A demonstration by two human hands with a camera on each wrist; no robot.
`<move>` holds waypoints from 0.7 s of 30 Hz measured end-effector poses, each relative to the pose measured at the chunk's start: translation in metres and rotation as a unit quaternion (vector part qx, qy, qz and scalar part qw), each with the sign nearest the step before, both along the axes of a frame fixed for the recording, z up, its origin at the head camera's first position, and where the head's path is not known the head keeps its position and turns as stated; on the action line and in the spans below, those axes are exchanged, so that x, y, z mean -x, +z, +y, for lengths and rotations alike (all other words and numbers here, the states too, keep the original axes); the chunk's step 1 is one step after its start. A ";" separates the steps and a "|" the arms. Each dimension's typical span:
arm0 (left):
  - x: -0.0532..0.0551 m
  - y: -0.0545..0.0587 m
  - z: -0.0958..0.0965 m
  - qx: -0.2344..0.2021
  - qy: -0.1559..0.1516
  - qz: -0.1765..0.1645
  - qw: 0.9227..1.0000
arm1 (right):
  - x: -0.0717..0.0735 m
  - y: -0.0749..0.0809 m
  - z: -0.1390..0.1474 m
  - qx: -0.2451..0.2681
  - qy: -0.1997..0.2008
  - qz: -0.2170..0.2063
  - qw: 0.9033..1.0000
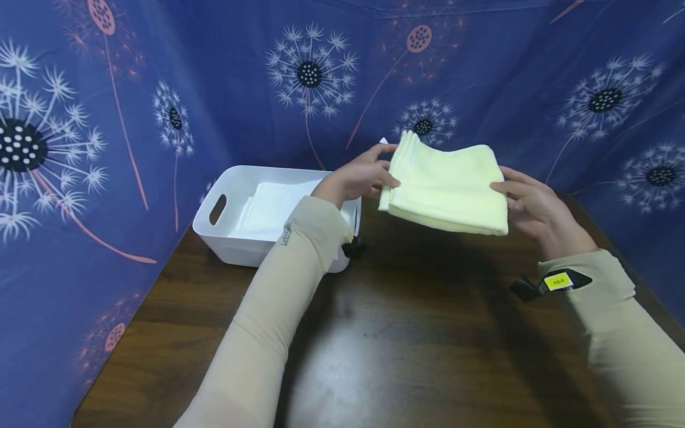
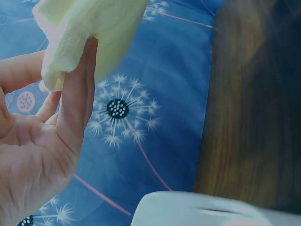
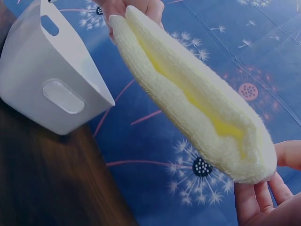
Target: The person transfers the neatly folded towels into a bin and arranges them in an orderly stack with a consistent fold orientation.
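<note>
A folded pale yellow towel (image 1: 446, 187) is held in the air above the table, stretched between both hands. My left hand (image 1: 361, 175) pinches its left edge, thumb on one side and fingers on the other, as the left wrist view shows on the towel (image 2: 103, 28). At the opposite edge my right hand (image 1: 537, 205) pinches the towel between thumb and fingers. The right wrist view shows the folded layers of the towel (image 3: 197, 99) from the side, with a gap between them. Behind my left forearm stands a white plastic bin (image 1: 246, 252), partly hidden, with folded white cloth (image 1: 273, 205) inside.
The dark wooden table (image 1: 407, 333) spreads below and in front of the bin. A blue curtain (image 1: 225, 77) with a dandelion pattern hangs behind the table and along its sides. An oval cutout shows in the bin's left end.
</note>
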State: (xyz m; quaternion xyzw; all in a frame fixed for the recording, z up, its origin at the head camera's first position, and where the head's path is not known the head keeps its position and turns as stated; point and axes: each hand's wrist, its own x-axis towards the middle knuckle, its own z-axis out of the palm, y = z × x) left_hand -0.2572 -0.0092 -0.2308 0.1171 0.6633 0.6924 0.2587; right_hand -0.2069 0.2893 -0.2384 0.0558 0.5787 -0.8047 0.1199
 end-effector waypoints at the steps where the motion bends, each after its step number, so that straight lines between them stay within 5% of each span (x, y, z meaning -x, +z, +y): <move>1: 0.001 0.000 -0.002 0.001 -0.002 0.002 1.000 | 0.000 0.001 -0.002 0.002 0.000 0.000 1.000; 13: 0.004 0.000 -0.026 0.008 0.000 0.003 1.000 | 0.004 0.007 -0.027 0.004 0.013 -0.011 1.000; 21: 0.006 0.005 -0.042 0.028 0.000 0.002 1.000 | 0.005 0.012 -0.044 -0.001 -0.013 -0.011 1.000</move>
